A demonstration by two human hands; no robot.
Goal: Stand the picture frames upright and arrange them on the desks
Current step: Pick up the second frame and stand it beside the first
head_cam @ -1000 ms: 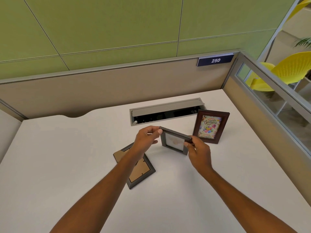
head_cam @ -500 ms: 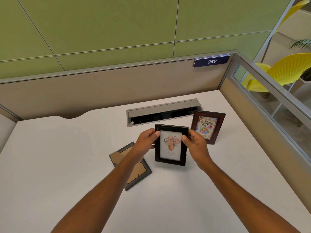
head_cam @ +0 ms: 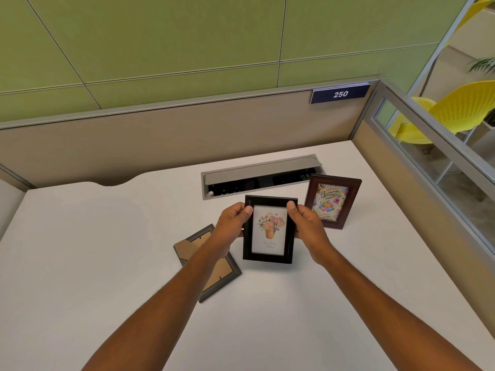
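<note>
While both hands grip its sides, the black frame (head_cam: pixel 269 229) with the flower print faces the camera, upright.

With thumbs on the front of the upper moulding and fingers hidden behind, the left hand (head_cam: pixel 232 221) clasps the frame's left edge and the right hand (head_cam: pixel 308 223) its right edge; whether its bottom edge touches the white surface (head_cam: pixel 80 250) I cannot tell. Just left, partly under the left forearm, a grey frame (head_cam: pixel 211 266) lies face down, its brown backing showing. Behind and right, a brown birthday frame (head_cam: pixel 332 203) stands upright near the open cable tray (head_cam: pixel 259 176). Further back, a partition carries a blue sign (head_cam: pixel 340 94) reading 250.
</note>
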